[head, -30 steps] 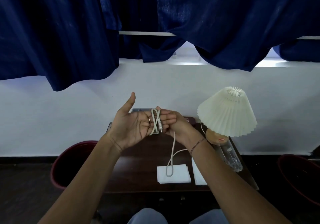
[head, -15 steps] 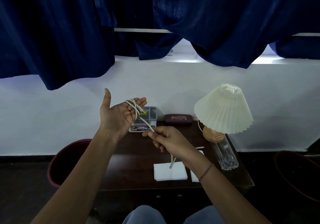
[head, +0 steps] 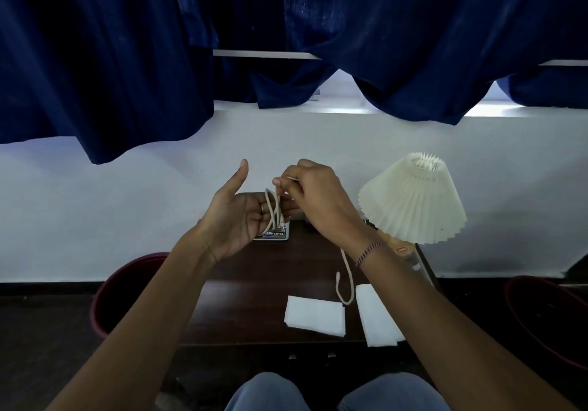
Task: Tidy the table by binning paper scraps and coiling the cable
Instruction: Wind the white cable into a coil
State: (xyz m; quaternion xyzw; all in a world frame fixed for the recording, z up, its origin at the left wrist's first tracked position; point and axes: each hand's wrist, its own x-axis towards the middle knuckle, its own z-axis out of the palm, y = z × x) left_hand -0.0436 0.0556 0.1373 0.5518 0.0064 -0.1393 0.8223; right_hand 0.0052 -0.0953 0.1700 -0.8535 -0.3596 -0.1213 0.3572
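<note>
Cable (head: 272, 209) loops over flat left hand (head: 235, 219), pinched by right hand (head: 318, 203).

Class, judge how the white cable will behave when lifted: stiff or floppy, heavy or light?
Probably floppy: the cable loops round the left hand and its tail droops in a hook. Likely light: the right hand pinches it.

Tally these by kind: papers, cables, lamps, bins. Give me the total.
Papers: 2
Cable: 1
Lamp: 1
Bins: 2
Total: 6
</note>
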